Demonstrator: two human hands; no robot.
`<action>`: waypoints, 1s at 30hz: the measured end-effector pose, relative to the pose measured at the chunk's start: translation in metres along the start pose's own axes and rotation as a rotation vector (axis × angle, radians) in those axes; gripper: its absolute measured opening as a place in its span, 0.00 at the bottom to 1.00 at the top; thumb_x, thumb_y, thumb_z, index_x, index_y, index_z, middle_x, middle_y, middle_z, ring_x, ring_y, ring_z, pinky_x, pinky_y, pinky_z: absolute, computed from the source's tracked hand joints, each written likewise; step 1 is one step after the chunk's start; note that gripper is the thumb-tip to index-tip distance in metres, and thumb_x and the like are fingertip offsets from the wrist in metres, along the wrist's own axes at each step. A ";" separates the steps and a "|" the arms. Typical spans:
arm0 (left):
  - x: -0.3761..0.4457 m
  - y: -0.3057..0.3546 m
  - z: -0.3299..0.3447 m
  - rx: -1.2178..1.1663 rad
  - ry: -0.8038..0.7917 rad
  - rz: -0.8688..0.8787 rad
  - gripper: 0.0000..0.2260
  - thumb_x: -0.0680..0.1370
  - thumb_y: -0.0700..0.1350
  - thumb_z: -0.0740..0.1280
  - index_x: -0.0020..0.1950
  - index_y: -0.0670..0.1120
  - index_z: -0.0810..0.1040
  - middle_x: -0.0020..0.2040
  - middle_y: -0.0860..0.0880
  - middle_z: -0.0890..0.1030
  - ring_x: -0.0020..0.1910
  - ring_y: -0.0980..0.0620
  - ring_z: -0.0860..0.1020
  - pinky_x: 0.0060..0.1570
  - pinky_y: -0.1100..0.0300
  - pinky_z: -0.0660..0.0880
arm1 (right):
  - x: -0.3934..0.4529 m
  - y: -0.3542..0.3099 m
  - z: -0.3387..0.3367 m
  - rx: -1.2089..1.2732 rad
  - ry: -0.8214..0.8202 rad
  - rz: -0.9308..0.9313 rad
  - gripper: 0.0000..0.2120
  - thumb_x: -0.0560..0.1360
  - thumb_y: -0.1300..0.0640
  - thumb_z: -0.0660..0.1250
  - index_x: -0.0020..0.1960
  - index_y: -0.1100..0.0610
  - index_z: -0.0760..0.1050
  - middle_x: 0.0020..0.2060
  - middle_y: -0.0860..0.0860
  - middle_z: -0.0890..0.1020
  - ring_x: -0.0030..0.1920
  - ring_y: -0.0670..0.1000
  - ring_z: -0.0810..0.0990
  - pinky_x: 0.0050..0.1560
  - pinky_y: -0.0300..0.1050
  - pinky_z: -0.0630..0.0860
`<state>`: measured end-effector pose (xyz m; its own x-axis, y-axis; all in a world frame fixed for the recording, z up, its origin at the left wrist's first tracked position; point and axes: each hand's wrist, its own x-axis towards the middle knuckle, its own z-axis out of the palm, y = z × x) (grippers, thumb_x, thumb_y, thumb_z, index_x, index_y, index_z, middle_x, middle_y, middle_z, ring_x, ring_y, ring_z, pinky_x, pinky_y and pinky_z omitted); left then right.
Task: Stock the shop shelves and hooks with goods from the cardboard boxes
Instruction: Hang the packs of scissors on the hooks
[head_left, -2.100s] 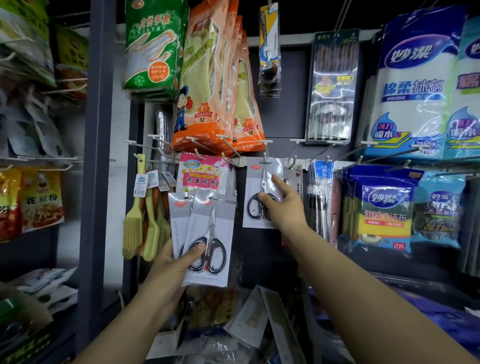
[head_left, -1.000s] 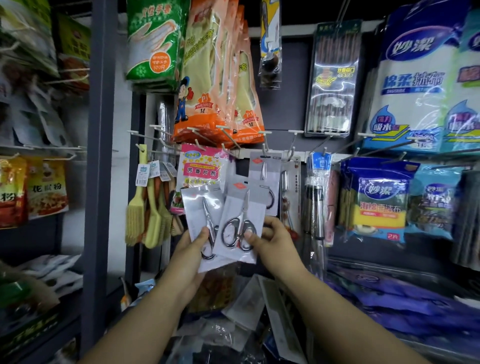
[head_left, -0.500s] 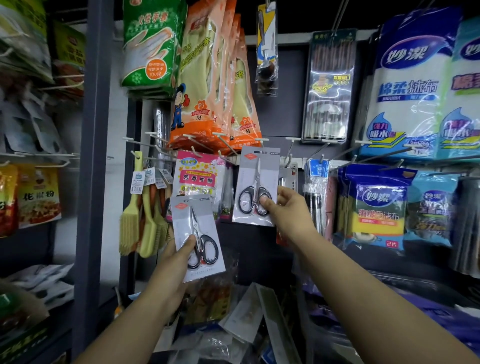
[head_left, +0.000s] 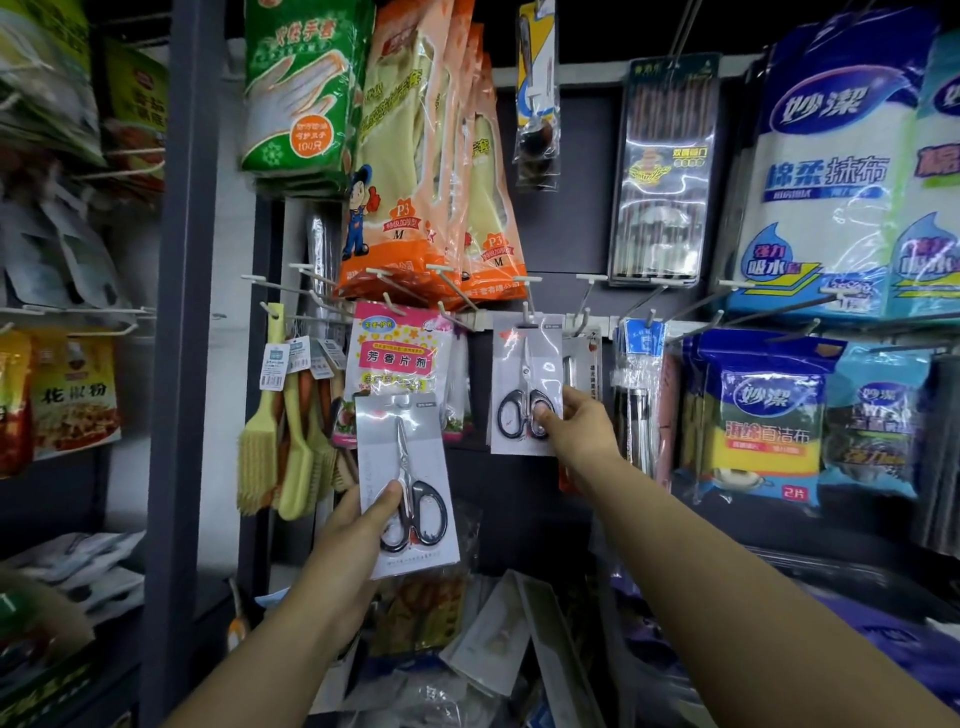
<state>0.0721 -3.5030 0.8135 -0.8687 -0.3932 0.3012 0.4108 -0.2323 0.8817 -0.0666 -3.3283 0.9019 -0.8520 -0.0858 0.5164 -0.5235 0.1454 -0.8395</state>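
- scissors, two carded packs of them, are what i have in hand: my right hand (head_left: 576, 423) pinches the lower right corner of the hanging scissors card (head_left: 525, 389), thumb on the front over the black handles, fingers behind where i cannot see them.
- that card's top slot sits up at the white hook (head_left: 529, 312); whether the slot is fully threaded on i cannot tell, so letting go too soon could drop it into the clutter below.
- my left hand (head_left: 358, 530) grips the second scissors card (head_left: 408, 488) low on its left edge, thumb across the front, fingers curled behind. it hangs free, near me and left of the hook, overlapping the pink tablet packet (head_left: 397, 358).
- holding only an edge, that card could swing and snag the yellow brushes (head_left: 260, 457) on the left.
- pushing the right card hard could tear its slot or knock the narrow pack (head_left: 589, 364) just beside it off its peg.
- neighbouring hook tips stick out toward me; a careless reach could scrape my wrist.
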 end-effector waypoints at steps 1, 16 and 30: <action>0.000 0.000 0.000 0.001 0.001 0.000 0.13 0.80 0.46 0.62 0.64 0.50 0.76 0.54 0.47 0.84 0.52 0.46 0.83 0.54 0.47 0.77 | 0.004 0.000 0.002 -0.021 0.013 0.014 0.23 0.79 0.60 0.64 0.73 0.61 0.64 0.68 0.55 0.72 0.69 0.56 0.70 0.67 0.46 0.65; -0.009 0.001 0.014 -0.064 -0.031 -0.076 0.09 0.79 0.45 0.63 0.59 0.50 0.77 0.51 0.46 0.85 0.51 0.45 0.83 0.54 0.48 0.77 | -0.090 0.032 0.030 -0.012 -0.263 0.031 0.14 0.76 0.47 0.67 0.57 0.54 0.75 0.48 0.48 0.80 0.49 0.47 0.80 0.54 0.43 0.76; -0.004 0.000 0.009 0.129 0.118 -0.028 0.05 0.80 0.40 0.62 0.47 0.44 0.77 0.35 0.47 0.76 0.30 0.52 0.72 0.32 0.59 0.68 | -0.082 -0.003 -0.008 0.250 -0.149 -0.032 0.06 0.78 0.62 0.65 0.54 0.62 0.75 0.43 0.52 0.83 0.36 0.43 0.81 0.37 0.36 0.80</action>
<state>0.0727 -3.4935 0.8160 -0.8375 -0.4919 0.2381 0.3417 -0.1314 0.9306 0.0050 -3.3139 0.8632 -0.8165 -0.2325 0.5285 -0.5190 -0.1057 -0.8482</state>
